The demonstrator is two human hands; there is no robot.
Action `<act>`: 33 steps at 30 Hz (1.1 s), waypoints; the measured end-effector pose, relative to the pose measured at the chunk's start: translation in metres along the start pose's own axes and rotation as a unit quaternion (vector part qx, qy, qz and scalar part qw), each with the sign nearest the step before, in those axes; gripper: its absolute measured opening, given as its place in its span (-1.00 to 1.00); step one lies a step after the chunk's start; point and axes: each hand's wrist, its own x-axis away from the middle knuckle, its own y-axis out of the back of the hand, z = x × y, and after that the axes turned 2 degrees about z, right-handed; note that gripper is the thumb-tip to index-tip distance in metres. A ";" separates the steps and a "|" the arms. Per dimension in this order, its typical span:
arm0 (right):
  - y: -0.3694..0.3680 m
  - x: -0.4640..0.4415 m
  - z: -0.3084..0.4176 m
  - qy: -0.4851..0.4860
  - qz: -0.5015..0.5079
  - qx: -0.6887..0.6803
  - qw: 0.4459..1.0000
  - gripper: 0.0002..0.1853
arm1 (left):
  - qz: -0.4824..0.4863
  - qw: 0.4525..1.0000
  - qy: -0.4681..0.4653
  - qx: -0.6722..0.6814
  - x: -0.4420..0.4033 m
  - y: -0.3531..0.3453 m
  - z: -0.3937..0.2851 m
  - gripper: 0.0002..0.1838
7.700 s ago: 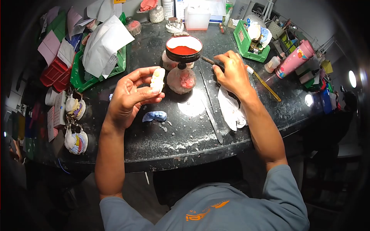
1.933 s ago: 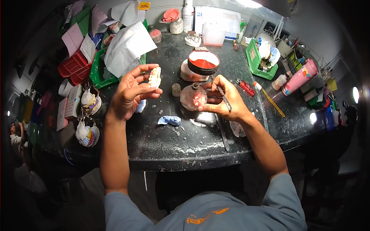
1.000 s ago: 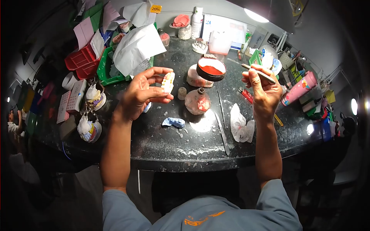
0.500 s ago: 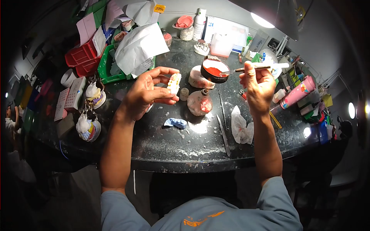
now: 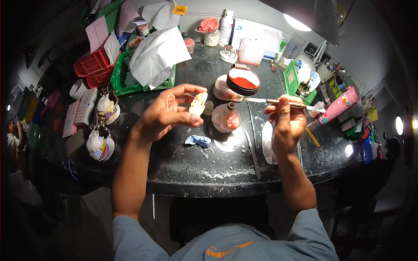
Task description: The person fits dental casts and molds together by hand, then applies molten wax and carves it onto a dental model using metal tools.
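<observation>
Between the thumb and fingers of my left hand (image 5: 167,112) is a small cream-coloured dental model (image 5: 197,104) with a row of teeth. My right hand (image 5: 285,122) grips a wax knife (image 5: 296,105), its blade pointing left. The blade tip sits just right of and above the neck of a glass spirit burner (image 5: 225,118); I cannot make out a flame. Behind the tip, a round dark-rimmed tin of red wax (image 5: 244,81) rests tilted on a pinkish-white block (image 5: 226,90). A blue moulded piece (image 5: 198,140) lies below my left hand.
A metal spatula (image 5: 252,154) and crumpled white plastic (image 5: 267,143) lie near my right forearm. Articulated plaster casts (image 5: 100,144) stand at left, before a green tray (image 5: 119,82) with papers. A pink bottle (image 5: 339,104) lies at right. A lamp (image 5: 300,19) hangs above.
My right hand has come down toward me, carrying the wax knife from the red wax tin to beside the burner's neck. My left hand and the dental model have shifted slightly, the model turning a little.
</observation>
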 end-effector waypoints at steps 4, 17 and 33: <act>-0.006 0.012 -0.005 0.010 0.029 0.001 1.000 -0.84 | 0.040 0.998 0.047 -0.003 0.000 0.006 0.013 -0.17; -0.003 0.021 -0.011 0.050 0.072 0.000 0.996 -0.82 | 0.070 0.989 0.093 -0.088 -0.001 -0.008 0.018 -0.18; -0.013 0.042 -0.001 0.166 0.202 0.032 0.965 -0.65 | 0.112 0.982 0.142 -0.061 -0.001 -0.017 0.018 -0.17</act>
